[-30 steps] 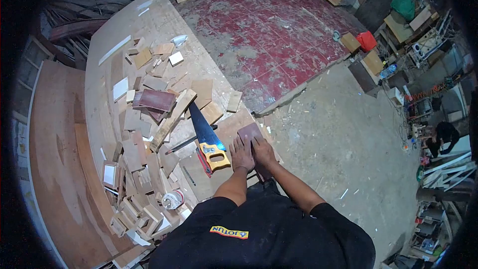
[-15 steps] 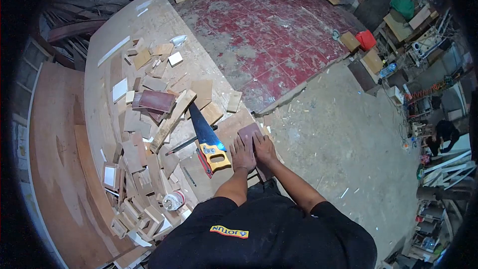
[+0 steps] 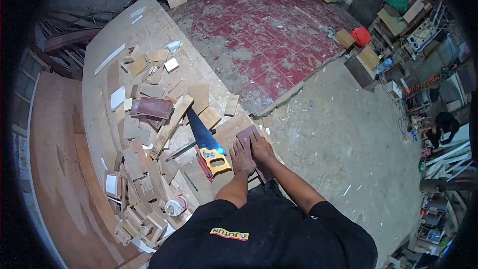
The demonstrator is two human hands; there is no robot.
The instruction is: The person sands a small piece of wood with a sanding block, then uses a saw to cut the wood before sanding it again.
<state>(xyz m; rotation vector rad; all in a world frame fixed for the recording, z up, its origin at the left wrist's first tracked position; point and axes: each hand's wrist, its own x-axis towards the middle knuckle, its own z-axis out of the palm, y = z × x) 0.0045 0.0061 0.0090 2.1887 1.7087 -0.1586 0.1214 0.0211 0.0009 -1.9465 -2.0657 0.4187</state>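
A reddish-brown wooden board [image 3: 247, 132] lies lengthwise at the near right edge of the workbench, pointing away from me. My left hand [image 3: 242, 159] holds its left side, fingers stretched forward over it. From the right, my right hand [image 3: 263, 150] grips the same board, close against the left; both thumbs are hard to make out. Just left of my hands lies a handsaw [image 3: 204, 137] with a yellow handle, its blade pointing away. A red-and-black tool [image 3: 204, 168] sits against the handle. A dark bar [image 3: 181, 151] and a pencil [image 3: 190, 181] are farther left.
Wood offcuts [image 3: 154, 107] are heaped across the workbench [image 3: 159, 25], with a white roll [image 3: 175, 206] near my left elbow. Right of the bench is a concrete floor [image 3: 318, 134], with a raised red tiled floor [image 3: 259, 30] beyond. Another person [image 3: 443, 128] is at far right.
The whole view has shifted slightly. My hands stay on the brown board, with the right hand's fingers moved a little. The saw and offcuts keep their places on the bench.
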